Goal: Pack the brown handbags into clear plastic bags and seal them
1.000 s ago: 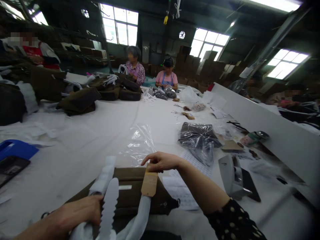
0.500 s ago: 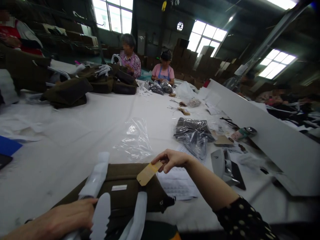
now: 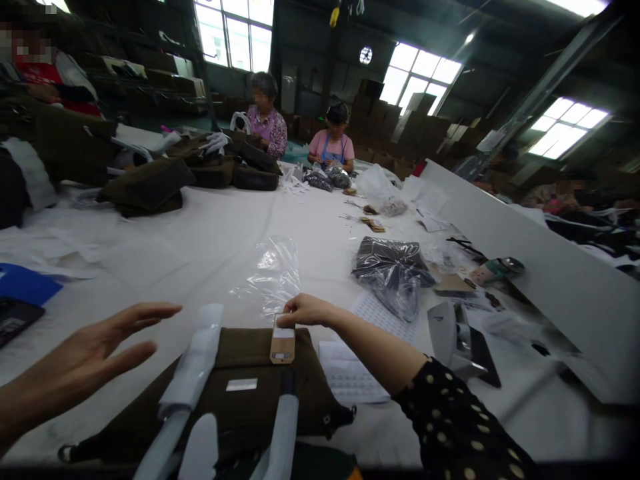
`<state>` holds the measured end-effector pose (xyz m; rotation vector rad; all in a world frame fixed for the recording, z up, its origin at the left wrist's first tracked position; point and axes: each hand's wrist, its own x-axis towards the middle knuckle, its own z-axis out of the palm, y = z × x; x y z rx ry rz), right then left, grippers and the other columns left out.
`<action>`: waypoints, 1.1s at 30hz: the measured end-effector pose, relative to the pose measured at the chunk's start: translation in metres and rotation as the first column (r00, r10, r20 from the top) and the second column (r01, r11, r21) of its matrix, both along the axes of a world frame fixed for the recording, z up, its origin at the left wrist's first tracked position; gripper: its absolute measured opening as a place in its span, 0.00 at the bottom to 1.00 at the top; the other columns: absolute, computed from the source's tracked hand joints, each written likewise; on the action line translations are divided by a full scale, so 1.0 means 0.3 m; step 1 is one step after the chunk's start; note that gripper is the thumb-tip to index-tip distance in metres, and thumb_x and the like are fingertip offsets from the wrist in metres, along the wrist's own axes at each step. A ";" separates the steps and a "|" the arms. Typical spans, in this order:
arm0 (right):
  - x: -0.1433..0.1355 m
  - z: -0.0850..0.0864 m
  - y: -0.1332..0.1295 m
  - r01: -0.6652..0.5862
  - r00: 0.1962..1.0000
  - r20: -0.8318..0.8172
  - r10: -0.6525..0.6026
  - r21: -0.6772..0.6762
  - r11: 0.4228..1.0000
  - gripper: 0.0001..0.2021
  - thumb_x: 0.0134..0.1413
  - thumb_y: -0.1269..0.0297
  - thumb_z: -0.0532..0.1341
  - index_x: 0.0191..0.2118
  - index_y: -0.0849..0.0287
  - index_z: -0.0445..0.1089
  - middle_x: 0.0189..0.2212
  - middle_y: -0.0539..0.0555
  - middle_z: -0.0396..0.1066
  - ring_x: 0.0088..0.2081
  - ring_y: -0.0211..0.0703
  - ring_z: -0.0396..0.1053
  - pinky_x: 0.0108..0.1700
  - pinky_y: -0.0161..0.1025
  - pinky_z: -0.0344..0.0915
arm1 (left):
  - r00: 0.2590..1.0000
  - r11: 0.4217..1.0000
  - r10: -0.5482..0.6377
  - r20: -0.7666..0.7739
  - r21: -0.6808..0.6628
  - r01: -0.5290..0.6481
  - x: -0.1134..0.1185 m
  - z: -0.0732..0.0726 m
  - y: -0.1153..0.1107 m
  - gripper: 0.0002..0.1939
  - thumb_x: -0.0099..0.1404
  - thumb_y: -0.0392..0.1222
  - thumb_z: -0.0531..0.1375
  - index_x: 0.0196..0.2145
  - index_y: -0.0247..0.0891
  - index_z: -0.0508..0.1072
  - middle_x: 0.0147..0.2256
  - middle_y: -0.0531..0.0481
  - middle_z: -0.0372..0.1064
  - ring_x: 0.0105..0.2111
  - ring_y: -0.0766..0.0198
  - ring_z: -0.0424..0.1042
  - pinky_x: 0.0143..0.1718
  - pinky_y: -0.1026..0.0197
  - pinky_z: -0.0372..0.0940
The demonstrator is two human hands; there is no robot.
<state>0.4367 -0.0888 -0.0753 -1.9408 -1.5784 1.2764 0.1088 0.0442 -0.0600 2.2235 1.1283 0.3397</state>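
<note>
An olive-brown bag (image 3: 250, 357) lies on the table in front of me, its handles (image 3: 193, 360) wrapped in pale protective film. My right hand (image 3: 307, 310) pinches the top end of a tan hang tag (image 3: 283, 348) with a white label, holding it over the bag's upper part. Off to the left, my left hand (image 3: 107, 350) is in the air with its fingers stretched out and nothing in them. A small pale label (image 3: 241, 385) shows on the bag's front. A white scalloped piece (image 3: 200, 447) rises at the lower edge.
A clear plastic bag (image 3: 275, 270) lies beyond the bag. To the right are printed sheets (image 3: 350, 373), a dark item in plastic (image 3: 393, 267), a grey-white device (image 3: 455, 340) and a bottle (image 3: 495, 270). A blue folder (image 3: 30, 283) lies left. Other people work farther back.
My left hand has let go near the bag's handle, lifted left and opened. My right hand has moved left with the hang tag, which now hangs upright with its labelled side showing.
</note>
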 end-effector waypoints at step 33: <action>-0.157 -0.204 -0.380 0.395 0.892 -0.059 -0.447 0.580 0.713 0.28 0.32 0.64 0.69 0.45 0.55 0.64 0.41 0.50 0.66 0.45 0.45 0.65 0.49 0.40 0.62 | 0.861 0.958 0.234 0.452 -0.257 -0.126 0.049 -0.382 -0.423 0.32 0.60 0.59 0.53 0.55 0.39 0.52 0.52 0.40 0.59 0.53 0.48 0.61 0.55 0.44 0.57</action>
